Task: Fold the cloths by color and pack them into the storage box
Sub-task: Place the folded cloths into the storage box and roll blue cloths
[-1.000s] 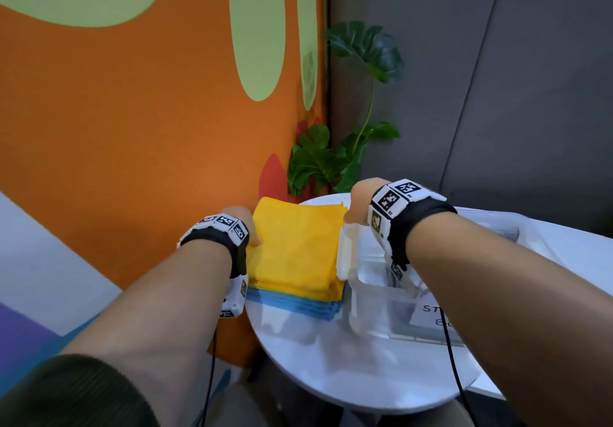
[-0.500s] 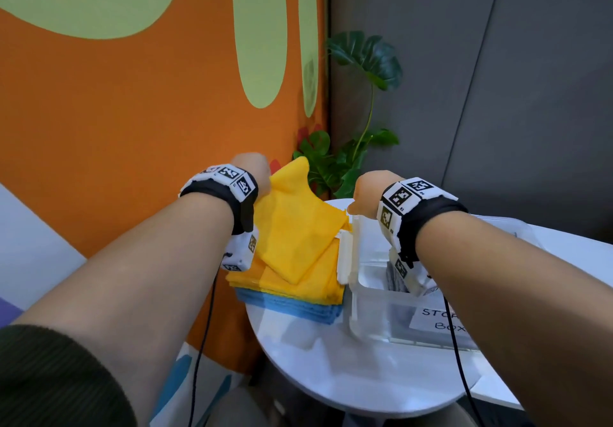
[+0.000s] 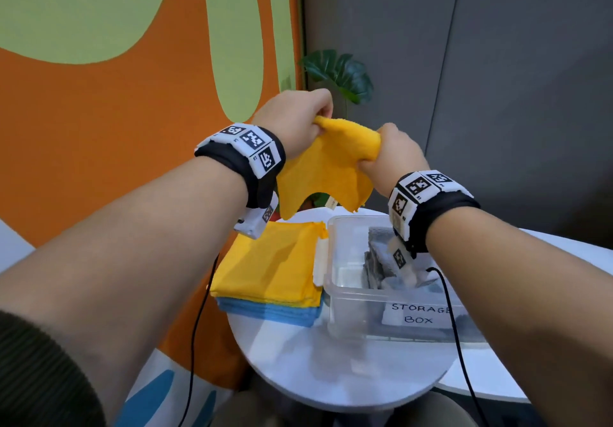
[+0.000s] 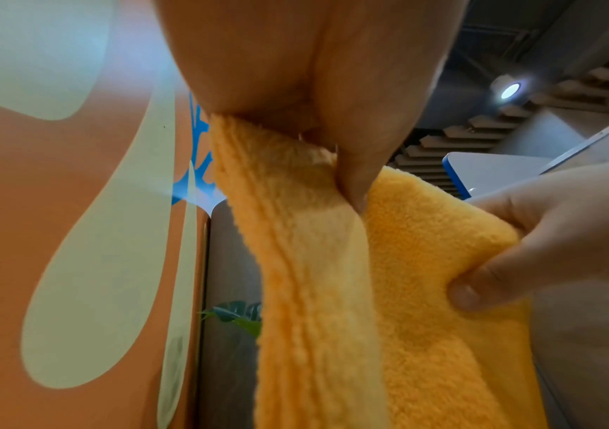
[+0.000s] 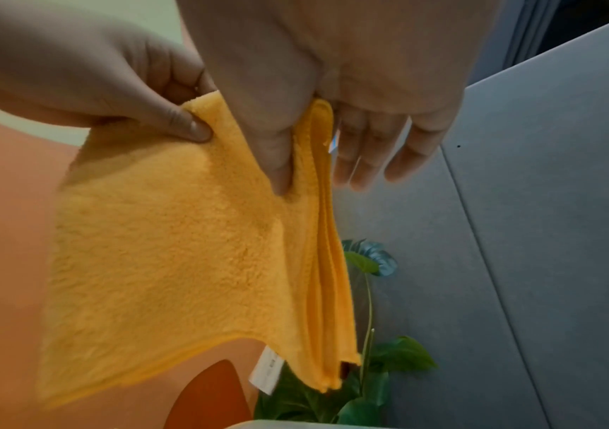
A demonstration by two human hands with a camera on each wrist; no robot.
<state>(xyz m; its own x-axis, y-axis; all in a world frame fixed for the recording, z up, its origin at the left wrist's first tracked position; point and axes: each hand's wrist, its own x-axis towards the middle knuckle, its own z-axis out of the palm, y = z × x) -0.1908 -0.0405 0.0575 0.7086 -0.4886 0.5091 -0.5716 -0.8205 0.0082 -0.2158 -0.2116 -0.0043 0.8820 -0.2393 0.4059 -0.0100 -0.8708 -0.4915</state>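
Evidently soft and limp, the yellow cloth [image 3: 326, 164] hung below both pinches: left hand [image 3: 293, 118] and right hand [image 3: 393, 151] each gripped its top edge. It seemed light; corners looked the best holds.

A fluffy yellow cloth [image 3: 326, 164] is held up in the air above the counter [image 3: 335, 370], pinched at its top edge and hanging down, with a white label at its lower edge. A stack of folded yellow cloths [image 3: 272, 261] is laid on folded blue cloths [image 3: 265, 312], just beside the clear storage box [image 3: 358, 297]. Grey cloths [image 3: 381, 254] are seen inside the box.
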